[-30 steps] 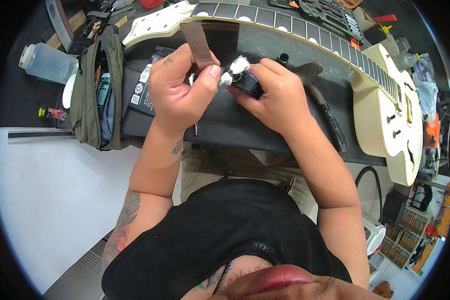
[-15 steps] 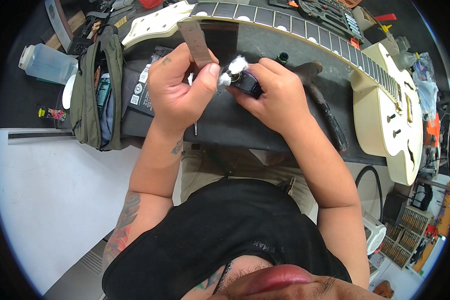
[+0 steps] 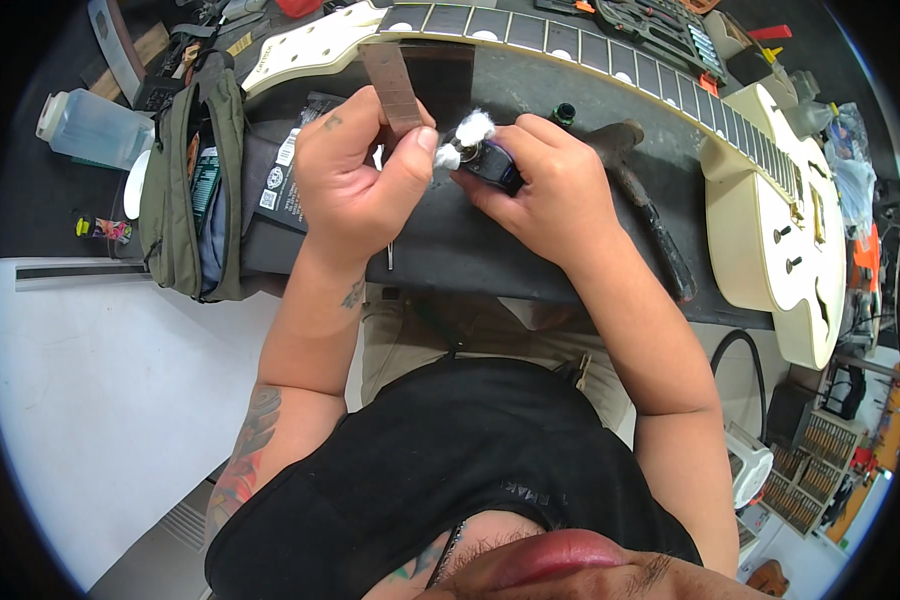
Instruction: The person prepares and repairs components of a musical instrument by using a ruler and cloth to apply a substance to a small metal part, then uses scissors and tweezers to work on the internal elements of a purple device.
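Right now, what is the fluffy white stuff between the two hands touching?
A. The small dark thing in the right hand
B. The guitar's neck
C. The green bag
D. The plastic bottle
A. The white fluff sits on the small dark thing pinched in the right hand, with the left hand beside it.

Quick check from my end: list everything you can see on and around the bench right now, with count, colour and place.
white wad: 1, white, pinched between both hands
small dark device: 1, black and blue, in the right hand
brown strip: 1, brown, sticking up behind the left hand
guitar: 1, cream body, dark fretboard, across the bench top to the right
work mat: 1, dark grey, under the hands
pouch: 1, olive green, left of the mat
plastic bottle: 1, clear, far left
hammer: 1, dark, right of the hands
left hand: 1
right hand: 1
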Available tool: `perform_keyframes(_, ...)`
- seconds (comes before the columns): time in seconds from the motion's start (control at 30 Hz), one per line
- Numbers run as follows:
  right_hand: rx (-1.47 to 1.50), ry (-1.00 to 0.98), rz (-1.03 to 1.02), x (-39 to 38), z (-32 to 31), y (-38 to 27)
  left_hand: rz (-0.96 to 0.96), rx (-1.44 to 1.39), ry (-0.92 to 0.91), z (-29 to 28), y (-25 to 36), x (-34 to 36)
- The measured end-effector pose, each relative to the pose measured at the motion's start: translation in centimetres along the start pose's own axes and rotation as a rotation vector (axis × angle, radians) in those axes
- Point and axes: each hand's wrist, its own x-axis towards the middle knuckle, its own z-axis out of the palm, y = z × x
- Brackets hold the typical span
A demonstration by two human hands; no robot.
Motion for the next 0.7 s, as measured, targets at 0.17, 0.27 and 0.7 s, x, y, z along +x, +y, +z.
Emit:
perform_keyframes(0.17, 0.004, 0.004, -0.005, 0.01, 0.04, -0.02, -0.04, -0.015, 0.072, 0.47, 0.32, 0.09)
perform_keyframes(0.27, 0.001, -0.008, 0.01, -0.01, -0.05, -0.04, -0.023, -0.006, 0.042, 0.15, 0.2, 0.05)
perform_keyframes(0.7, -0.003, -0.003, 0.005, 0.03, 0.08, -0.04, -0.069, -0.041, 0.116, 0.84, 0.25, 0.07)
